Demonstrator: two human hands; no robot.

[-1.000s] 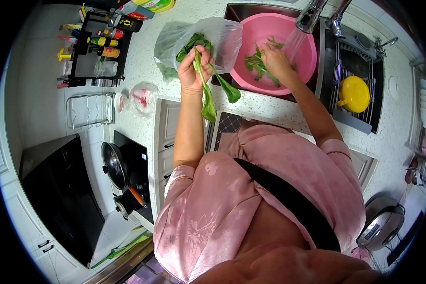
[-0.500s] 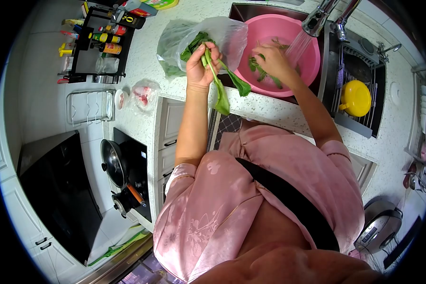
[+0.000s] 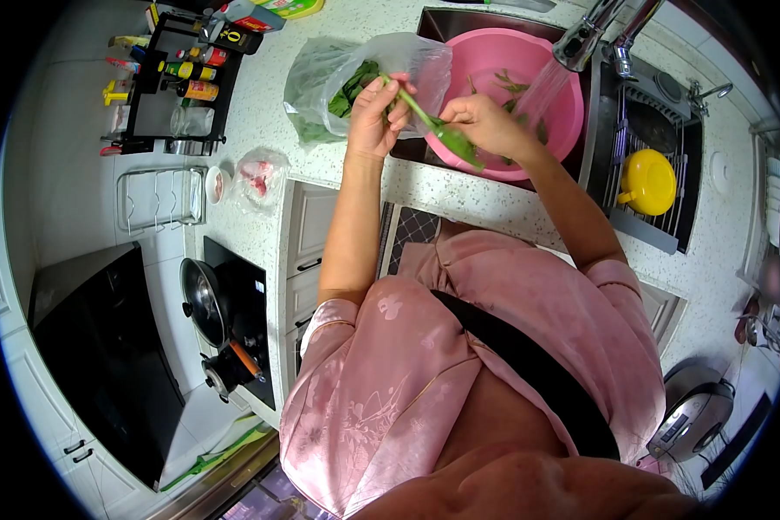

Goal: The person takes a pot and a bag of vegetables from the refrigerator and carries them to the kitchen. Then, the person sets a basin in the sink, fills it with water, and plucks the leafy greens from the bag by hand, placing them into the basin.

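Observation:
My left hand (image 3: 378, 119) is closed on the stem of a leafy green (image 3: 449, 139), in front of a clear plastic bag (image 3: 316, 91) with more greens in it. The leaf slants down over the near left rim of the pink basin (image 3: 566, 108). My right hand (image 3: 484, 126) is closed at the green, its fingers pinched near the leaf. Inside the basin, loose leaves (image 3: 511, 85) lie under water running from the faucet (image 3: 574, 45).
Right of the sink, a drying rack (image 3: 678, 178) holds a yellow pot (image 3: 648, 182). A small bag of meat (image 3: 260, 178) and a white bowl (image 3: 217, 185) sit left on the counter. A wok (image 3: 204, 303) rests on the stove.
My right hand has risen out of the basin and moved left to the green held by my left hand. The green now points toward the basin instead of hanging down over the counter.

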